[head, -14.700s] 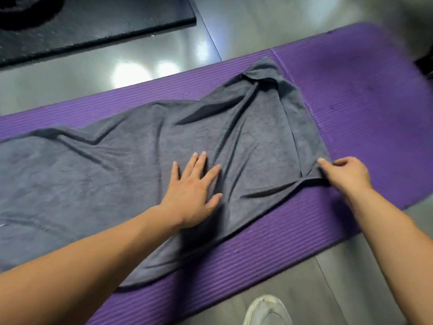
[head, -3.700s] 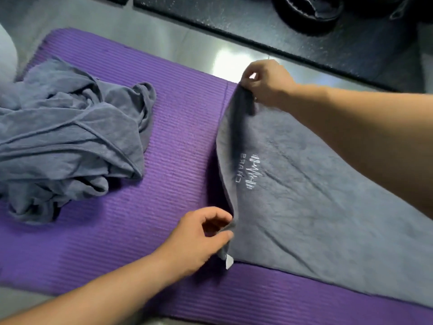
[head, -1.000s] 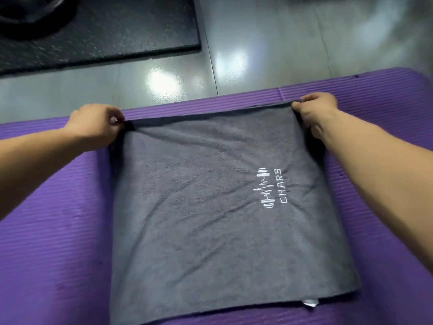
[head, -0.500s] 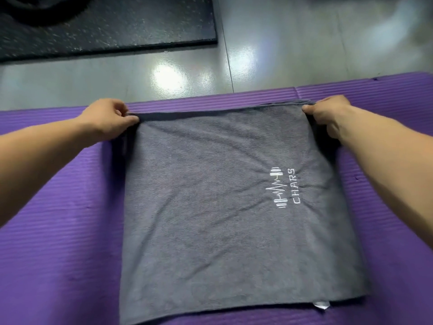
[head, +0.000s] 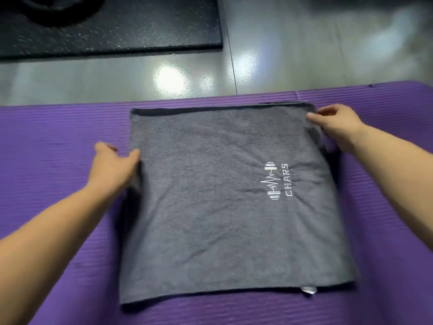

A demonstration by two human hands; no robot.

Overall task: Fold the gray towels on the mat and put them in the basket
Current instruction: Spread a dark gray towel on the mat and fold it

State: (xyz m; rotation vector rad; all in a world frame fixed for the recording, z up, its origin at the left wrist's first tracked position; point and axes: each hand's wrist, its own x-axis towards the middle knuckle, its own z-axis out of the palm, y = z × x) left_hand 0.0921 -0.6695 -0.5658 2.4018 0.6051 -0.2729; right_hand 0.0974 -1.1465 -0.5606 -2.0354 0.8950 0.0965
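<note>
Purple mat (head: 54, 184) runs across the whole lower view, ribbed, lying on a glossy grey floor (head: 328, 55). At 11 o'clock of the view, beyond the mat: a black speckled rubber slab (head: 131, 26) flat on the floor.

Left hand (head: 112, 165) sits at the 9 o'clock edge of the gray towel (head: 210, 207). Its fingers (head: 104, 146) are stretched out and apart over the mat, gripping nothing; the thumb touches the towel's edge. Hand slightly blurred.

Towel lies flat on the mat, centre of view, folded to a rough square, with a doubled edge showing along its 12 o'clock side. Surface mostly smooth – a few shallow creases. White stitched logo (head: 278, 181) reading "CHARS" with a barbell mark, at about 3 o'clock from the towel's centre. White tag (head: 308, 290) pokes out from under the 5 o'clock corner.

Right hand (head: 335, 124) is at the towel's 1 o'clock corner. Thumb tip rests on the cloth, forefinger just above it, slightly apart; cannot tell whether they nip the corner.
</note>
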